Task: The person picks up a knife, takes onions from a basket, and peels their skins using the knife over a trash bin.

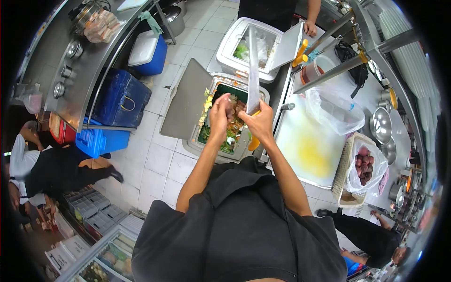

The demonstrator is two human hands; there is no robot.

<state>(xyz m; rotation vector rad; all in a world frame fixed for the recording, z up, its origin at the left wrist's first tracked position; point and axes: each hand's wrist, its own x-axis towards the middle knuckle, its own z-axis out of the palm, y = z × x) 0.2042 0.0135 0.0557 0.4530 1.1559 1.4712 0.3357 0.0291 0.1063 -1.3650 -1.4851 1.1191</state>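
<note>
My right hand (258, 120) is wrapped around the yellow handle of a large knife (253, 70), whose broad blade points away from me. Just left of the blade, my left hand (219, 116) hovers over a waste bin (190, 146). Its fingers are partly blurred but look apart, with nothing visible in them. Inside the bin, which has its grey lid (183, 105) swung out to the left, are food scraps (230, 141) of leaves and peelings. Yellow bits lie along its left rim.
A white bin (228, 40) with greens stands beyond. To my right are a yellow-stained cutting board (300, 145), a plastic bag (336, 110) and a basket (342, 181) beside bagged dark red produce (364, 164). Another person's hand (310, 27) rests at the far counter; people stand at both sides.
</note>
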